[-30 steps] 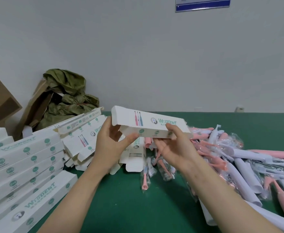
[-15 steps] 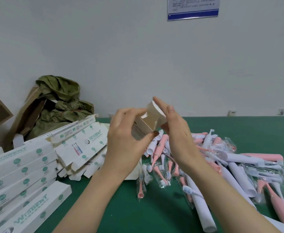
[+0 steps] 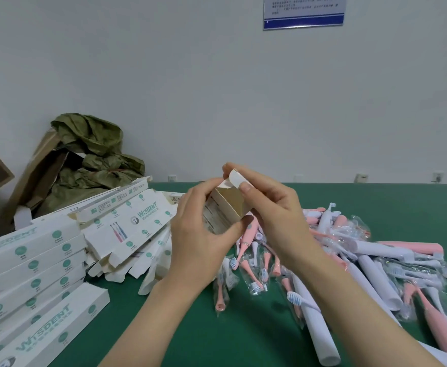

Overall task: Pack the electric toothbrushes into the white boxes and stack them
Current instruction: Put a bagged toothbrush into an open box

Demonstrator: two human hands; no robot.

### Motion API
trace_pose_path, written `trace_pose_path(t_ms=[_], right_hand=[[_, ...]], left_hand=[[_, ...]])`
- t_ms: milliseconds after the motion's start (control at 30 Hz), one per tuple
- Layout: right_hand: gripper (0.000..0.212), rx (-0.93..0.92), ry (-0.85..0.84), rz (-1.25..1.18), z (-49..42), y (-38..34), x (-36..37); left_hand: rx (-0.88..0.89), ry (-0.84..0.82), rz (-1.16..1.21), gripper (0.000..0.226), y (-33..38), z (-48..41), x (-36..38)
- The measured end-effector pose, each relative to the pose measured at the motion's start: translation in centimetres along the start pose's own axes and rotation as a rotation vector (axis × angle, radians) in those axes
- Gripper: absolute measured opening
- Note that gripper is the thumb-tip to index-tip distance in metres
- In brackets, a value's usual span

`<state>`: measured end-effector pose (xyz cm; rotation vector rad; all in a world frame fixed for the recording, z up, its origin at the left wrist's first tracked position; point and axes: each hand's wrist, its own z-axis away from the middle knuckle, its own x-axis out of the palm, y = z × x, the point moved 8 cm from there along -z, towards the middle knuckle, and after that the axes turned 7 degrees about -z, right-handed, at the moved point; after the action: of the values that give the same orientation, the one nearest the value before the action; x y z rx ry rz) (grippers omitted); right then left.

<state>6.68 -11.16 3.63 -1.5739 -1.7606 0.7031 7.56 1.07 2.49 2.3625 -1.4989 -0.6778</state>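
Head view: at the centre of the frame I hold one white box [image 3: 227,205] end-on above the table [image 3: 243,335]. My left hand [image 3: 203,234] has its fingers curled round the box body. My right hand [image 3: 272,210] pinches the end flap [image 3: 237,178], with the thumb under the open end.

I judge the flap could crease or tear if it is folded in askew, and too hard a grip could crush the thin card.

The toothbrushes [image 3: 375,250] lie heaped at right, and none is in the box that I can see.

"WISDENT" reads on the stacked boxes [image 3: 31,260] at lower left and on the flat cartons [image 3: 127,223]. The wall notice [image 3: 303,11] is too small to read.
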Motion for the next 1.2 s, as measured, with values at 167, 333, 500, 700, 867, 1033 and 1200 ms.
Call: trace_pose_path(t_ms=[167,333,500,700,867,1033,1200], right_hand=[[0.035,-0.090,-0.098,0.108,0.9,-0.8,2.2],[0.039,-0.260,-0.064,0.398,1.3,-2.3,2.9],[0.038,-0.287,0.026,0.517,0.9,-2.2,1.3],[0.038,-0.183,0.035,0.551,1.0,0.3,1.3],[0.039,-0.228,0.065,0.570,1.1,0.2,1.3],[0.042,-0.334,0.049,0.635,1.4,-0.5,1.9],[0.045,-0.366,0.012,0.674,1.9,-0.1,2.9]], left_hand=[[0.018,0.086,0.171,0.043,0.4,0.4,-0.5],[0.043,0.165,0.261,0.030,1.6,-0.3,-0.8],[0.062,0.144,0.030,0.038,1.8,-0.5,0.0],[-0.034,0.017,0.035,0.070,-1.0,0.1,0.6],[-0.048,0.064,-0.119,0.062,-1.9,0.3,-0.2],[0.009,0.168,-0.123,0.066,-0.9,0.8,-1.5],[0.028,0.171,-0.113,0.070,-0.2,1.1,-2.0]])
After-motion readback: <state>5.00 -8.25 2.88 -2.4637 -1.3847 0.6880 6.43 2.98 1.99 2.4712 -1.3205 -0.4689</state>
